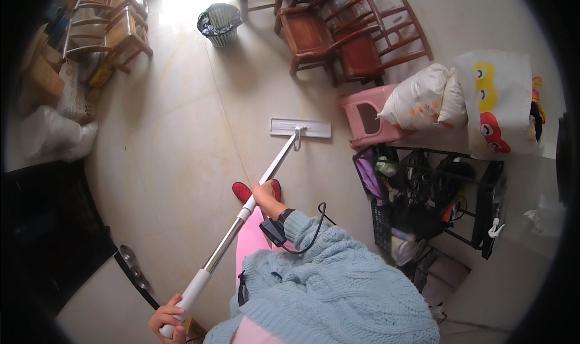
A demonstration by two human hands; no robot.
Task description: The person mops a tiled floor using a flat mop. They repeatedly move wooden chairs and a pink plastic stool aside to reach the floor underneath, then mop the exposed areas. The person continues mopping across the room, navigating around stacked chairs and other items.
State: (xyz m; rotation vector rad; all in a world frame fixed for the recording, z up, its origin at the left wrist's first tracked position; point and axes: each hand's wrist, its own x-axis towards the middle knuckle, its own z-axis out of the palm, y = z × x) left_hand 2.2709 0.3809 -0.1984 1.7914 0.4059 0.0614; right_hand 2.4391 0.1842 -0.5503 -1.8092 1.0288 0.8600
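A flat mop (225,245) with a white and silver pole slants across the middle of the head view. Its rectangular head (284,127) lies flat on the tiled floor ahead of me. My left hand (167,320) is closed round the white grip at the top of the pole. Lower down, my right hand (266,197) wraps round the pole just above my feet in red slippers (241,192). A black strap and a small black device with a cable sit at my right wrist, by the blue knitted sleeve.
Wooden chairs (305,36) stand ahead, others (124,33) at far left. A lined waste basket (220,25) is between them. On the right are a pink stool (356,117) bearing a white sack (426,99) and a cluttered black rack (377,223). A black-topped cabinet (109,295) borders the left.
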